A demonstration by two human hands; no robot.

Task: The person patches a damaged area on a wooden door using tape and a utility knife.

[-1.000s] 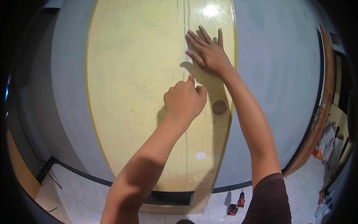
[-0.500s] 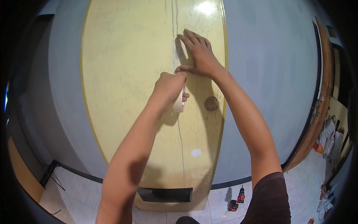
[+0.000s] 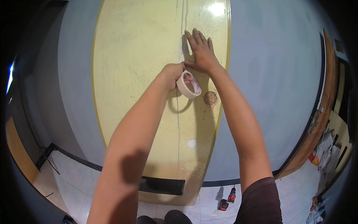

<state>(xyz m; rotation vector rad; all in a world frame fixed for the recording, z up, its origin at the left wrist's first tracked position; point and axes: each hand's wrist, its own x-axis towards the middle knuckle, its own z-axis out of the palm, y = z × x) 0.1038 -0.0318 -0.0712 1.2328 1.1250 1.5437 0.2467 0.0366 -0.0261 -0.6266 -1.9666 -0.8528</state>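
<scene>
A pale yellow door (image 3: pixel 138 74) stands in front of me, with a thin dark vertical line (image 3: pixel 178 127) running down it. My left hand (image 3: pixel 172 75) is closed on a roll of cream masking tape (image 3: pixel 188 86), held in front of that line. The roll's open ring faces me at a tilt. Up and to the right, my right hand (image 3: pixel 203 56) is pressed against the door with fingers spread and thumb reaching down close to the left hand. A whitish strip (image 3: pixel 181 50) shows along the line beside the right hand. Whether tape is stretched between the hands is unclear.
Below the right hand is a round hole (image 3: pixel 210 98) in the door. A black bar (image 3: pixel 162 185) crosses the door's foot. On the tiled floor lies a red-and-black cordless drill (image 3: pixel 231 196). Grey walls (image 3: pixel 272 82) flank the door, and bags (image 3: pixel 328 149) pile at far right.
The tape roll has turned from edge-on to show its open ring. My left hand has shifted slightly up and right; the right hand's fingers have spread more. The whole view has shifted a little.
</scene>
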